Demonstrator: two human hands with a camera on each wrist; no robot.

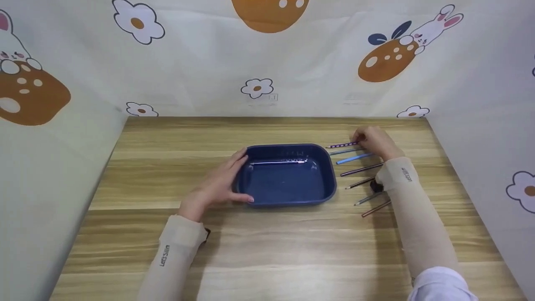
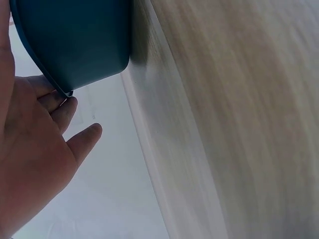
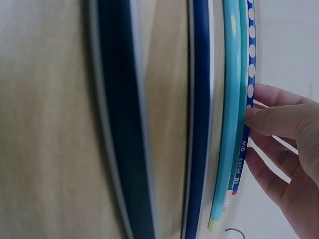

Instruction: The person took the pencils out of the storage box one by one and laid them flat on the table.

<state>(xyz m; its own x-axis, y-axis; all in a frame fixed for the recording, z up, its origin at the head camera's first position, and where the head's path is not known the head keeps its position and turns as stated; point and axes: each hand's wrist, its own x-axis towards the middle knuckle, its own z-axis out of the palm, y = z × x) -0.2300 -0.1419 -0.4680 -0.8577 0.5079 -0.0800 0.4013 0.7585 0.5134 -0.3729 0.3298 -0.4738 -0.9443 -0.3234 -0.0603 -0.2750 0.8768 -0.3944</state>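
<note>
A dark blue plastic box (image 1: 288, 203) stands open-topped on the wooden table. My left hand (image 1: 219, 179) holds its left end, thumb at the near corner and fingers at the far one; the left wrist view shows fingertips bent at the rim. My right hand (image 1: 378, 142) pinches a purple-blue pencil with white dots (image 3: 251, 51), the farthest of a row to the right of the box. Beside it lie a thin teal pencil (image 3: 241, 74) and a thicker light blue one (image 1: 354, 159). A thin pale line shows inside the box; whether it is a pencil or a reflection I cannot tell.
Nearer me in the row are a dark purple pencil (image 1: 359, 169), a black pencil (image 1: 358, 183), a grey-blue pencil (image 1: 366, 199) and a reddish-brown one (image 1: 375, 209). My right forearm hides some of their ends. Printed cloth walls (image 1: 200, 75) enclose the table (image 1: 267, 255).
</note>
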